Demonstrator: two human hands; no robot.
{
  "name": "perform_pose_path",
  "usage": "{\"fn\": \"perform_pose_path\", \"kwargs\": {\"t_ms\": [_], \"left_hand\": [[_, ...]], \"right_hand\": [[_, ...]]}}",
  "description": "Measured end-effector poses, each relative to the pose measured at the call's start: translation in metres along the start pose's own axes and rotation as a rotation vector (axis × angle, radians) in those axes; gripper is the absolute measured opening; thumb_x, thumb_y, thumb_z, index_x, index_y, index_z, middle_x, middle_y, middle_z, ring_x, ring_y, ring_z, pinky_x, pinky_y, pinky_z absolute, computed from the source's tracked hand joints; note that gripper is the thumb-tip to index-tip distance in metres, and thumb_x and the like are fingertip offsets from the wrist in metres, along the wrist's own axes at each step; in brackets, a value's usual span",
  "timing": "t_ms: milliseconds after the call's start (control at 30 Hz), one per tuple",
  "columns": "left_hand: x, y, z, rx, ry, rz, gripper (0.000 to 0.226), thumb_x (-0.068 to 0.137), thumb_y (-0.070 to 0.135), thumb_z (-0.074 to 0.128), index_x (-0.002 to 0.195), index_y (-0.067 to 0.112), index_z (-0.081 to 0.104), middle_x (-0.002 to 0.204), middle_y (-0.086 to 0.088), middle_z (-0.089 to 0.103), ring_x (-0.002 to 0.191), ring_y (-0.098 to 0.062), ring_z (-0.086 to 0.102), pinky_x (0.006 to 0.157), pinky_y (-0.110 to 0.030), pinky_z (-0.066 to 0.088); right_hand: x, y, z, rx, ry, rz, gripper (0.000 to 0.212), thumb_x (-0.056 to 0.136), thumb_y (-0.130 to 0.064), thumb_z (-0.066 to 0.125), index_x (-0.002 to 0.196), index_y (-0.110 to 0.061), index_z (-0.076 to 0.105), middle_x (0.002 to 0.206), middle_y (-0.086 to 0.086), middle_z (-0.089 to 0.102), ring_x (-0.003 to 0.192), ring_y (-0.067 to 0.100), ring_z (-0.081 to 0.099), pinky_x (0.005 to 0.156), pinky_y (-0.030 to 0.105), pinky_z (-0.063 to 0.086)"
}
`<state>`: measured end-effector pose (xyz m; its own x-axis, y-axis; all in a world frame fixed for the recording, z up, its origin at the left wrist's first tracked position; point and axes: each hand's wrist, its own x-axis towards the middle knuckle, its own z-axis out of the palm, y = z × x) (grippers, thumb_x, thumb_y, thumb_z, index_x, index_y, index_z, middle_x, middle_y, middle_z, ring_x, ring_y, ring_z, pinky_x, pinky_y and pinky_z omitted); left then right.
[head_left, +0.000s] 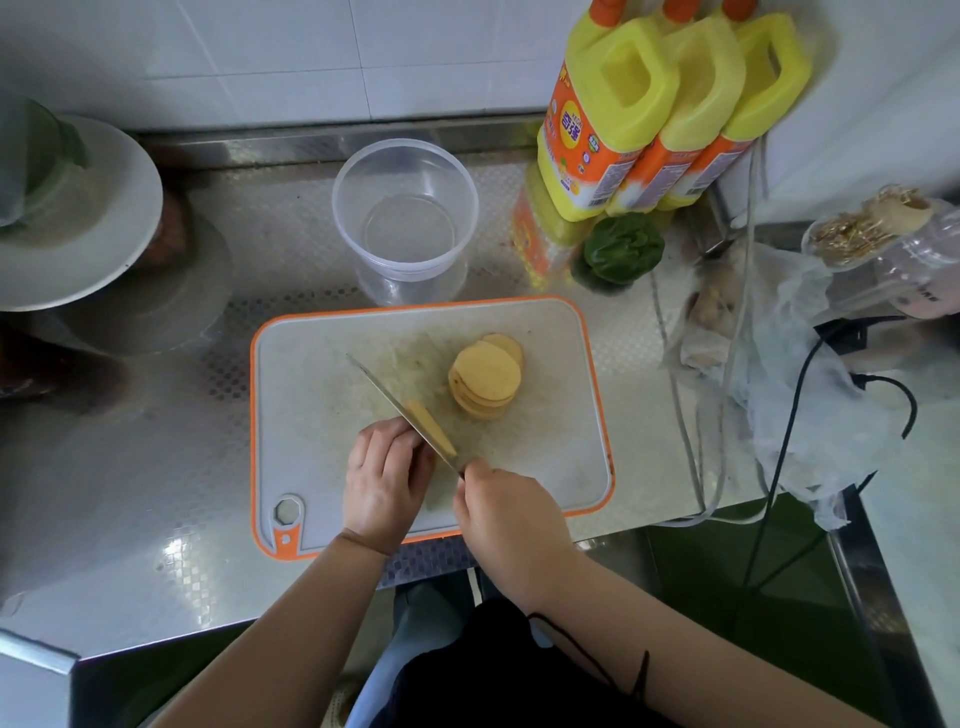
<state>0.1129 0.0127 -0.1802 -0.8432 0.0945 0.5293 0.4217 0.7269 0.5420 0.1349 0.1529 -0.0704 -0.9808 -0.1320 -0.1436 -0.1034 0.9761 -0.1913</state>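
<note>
The slicing was well along. On the cutting board (322, 415), which lay on the steel table (156, 467), a stack of round potato slices (485, 382) stood toward the far right, with one or two more leaning behind it. Nearer the board's front edge, the left hand (387, 478) pressed down on the uncut end of the potato, its fingers (395, 431) curled over it so that almost none of it showed. The knife (389, 395) stood edge-down against those knuckles. A fresh slice (431, 426) leaned on the blade's right face, apart from the stack. The right hand (511, 514) gripped the handle, its fingers wrapped fully round it and hiding it. Judging by how little fitted beneath the left hand, only a few cuts were left. The clear tub (405, 143) behind the board held nothing, so if the slices were meant for it, that transfer had not been done.
</note>
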Motion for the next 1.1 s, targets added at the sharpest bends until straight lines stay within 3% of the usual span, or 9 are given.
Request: {"fn": "perform_pose_path", "kwargs": {"t_ms": [100, 333, 467, 700, 767, 833, 900, 967, 1100], "left_hand": [[-0.001, 0.0, 0.0, 0.004, 0.009, -0.009, 0.014, 0.091, 0.008, 0.06, 0.104, 0.009, 0.055, 0.107, -0.007, 0.057, 0.095, -0.027, 0.056, 0.09, -0.03, 0.043], [0.0, 0.001, 0.002, 0.007, 0.01, -0.012, 0.011, 0.094, 0.011, 0.056, 0.104, 0.01, 0.053, 0.109, -0.004, 0.053, 0.095, -0.028, 0.054, 0.089, -0.031, 0.041], [0.001, 0.002, 0.003, -0.002, 0.026, -0.024, 0.01, 0.103, 0.018, 0.046, 0.104, 0.01, 0.052, 0.109, -0.005, 0.052, 0.096, -0.027, 0.053, 0.09, -0.03, 0.04], [0.0, 0.001, 0.003, -0.017, 0.004, -0.047, 0.013, 0.104, 0.021, 0.044, 0.105, 0.011, 0.053, 0.111, -0.004, 0.053, 0.096, -0.027, 0.054, 0.089, -0.032, 0.041], [0.0, 0.002, 0.004, -0.008, 0.0, -0.055, 0.011, 0.103, 0.019, 0.046, 0.106, 0.011, 0.053, 0.112, -0.004, 0.053, 0.096, -0.027, 0.053, 0.088, -0.032, 0.042], [-0.001, 0.002, 0.005, -0.006, 0.0, -0.059, 0.009, 0.101, 0.018, 0.048, 0.106, 0.011, 0.053, 0.112, -0.004, 0.053, 0.096, -0.028, 0.053, 0.088, -0.032, 0.042], [0.0, 0.002, 0.004, -0.004, -0.002, -0.055, 0.008, 0.1, 0.016, 0.049, 0.105, 0.011, 0.053, 0.112, -0.005, 0.052, 0.096, -0.027, 0.053, 0.088, -0.031, 0.041], [0.001, 0.002, 0.004, -0.001, 0.002, -0.057, 0.011, 0.103, 0.019, 0.045, 0.105, 0.011, 0.052, 0.111, -0.005, 0.052, 0.095, -0.027, 0.052, 0.088, -0.031, 0.041], [0.002, 0.004, 0.003, 0.002, 0.003, -0.057, 0.014, 0.104, 0.02, 0.042, 0.104, 0.011, 0.052, 0.11, -0.005, 0.052, 0.094, -0.027, 0.052, 0.086, -0.032, 0.042]], "right_hand": [[0.002, -0.003, -0.002, -0.013, -0.02, 0.012, 0.041, 0.05, -0.023, 0.09, 0.051, -0.018, 0.049, 0.035, -0.006, 0.039, 0.026, 0.009, 0.04, 0.037, 0.018, 0.006], [0.006, -0.011, -0.001, -0.021, -0.08, 0.048, 0.047, 0.028, -0.022, 0.095, 0.047, -0.018, 0.052, 0.034, -0.007, 0.04, 0.025, 0.007, 0.041, 0.031, 0.011, 0.022], [0.01, -0.012, 0.0, -0.013, -0.115, 0.048, 0.045, 0.028, -0.023, 0.095, 0.05, -0.015, 0.057, 0.034, -0.006, 0.043, 0.025, 0.008, 0.044, 0.031, 0.01, 0.027], [0.016, -0.012, 0.008, 0.027, -0.232, 0.099, 0.041, 0.04, -0.014, 0.093, 0.052, -0.015, 0.054, 0.037, -0.005, 0.046, 0.029, 0.012, 0.049, 0.037, 0.015, 0.018], [0.019, -0.013, 0.005, 0.057, -0.231, 0.105, 0.044, 0.033, -0.013, 0.093, 0.05, -0.014, 0.053, 0.036, -0.003, 0.045, 0.028, 0.013, 0.047, 0.037, 0.014, 0.018], [0.023, -0.011, 0.0, 0.052, -0.249, 0.072, 0.03, 0.057, -0.014, 0.087, 0.068, -0.008, 0.06, 0.053, 0.005, 0.059, 0.046, 0.019, 0.061, 0.042, 0.019, 0.03], [0.026, -0.01, -0.004, 0.048, -0.342, 0.048, 0.011, 0.092, -0.011, 0.056, 0.101, -0.005, 0.056, 0.089, 0.01, 0.066, 0.084, 0.026, 0.066, 0.06, 0.027, 0.038], [0.025, -0.009, -0.003, 0.073, -0.404, 0.072, 0.016, 0.098, -0.009, 0.042, 0.11, -0.005, 0.051, 0.101, 0.01, 0.064, 0.095, 0.027, 0.063, 0.066, 0.029, 0.039], [0.027, -0.01, 0.0, 0.051, -0.435, 0.096, 0.019, 0.098, -0.008, 0.042, 0.116, -0.003, 0.048, 0.107, 0.011, 0.063, 0.101, 0.028, 0.062, 0.077, 0.033, 0.048]]}}
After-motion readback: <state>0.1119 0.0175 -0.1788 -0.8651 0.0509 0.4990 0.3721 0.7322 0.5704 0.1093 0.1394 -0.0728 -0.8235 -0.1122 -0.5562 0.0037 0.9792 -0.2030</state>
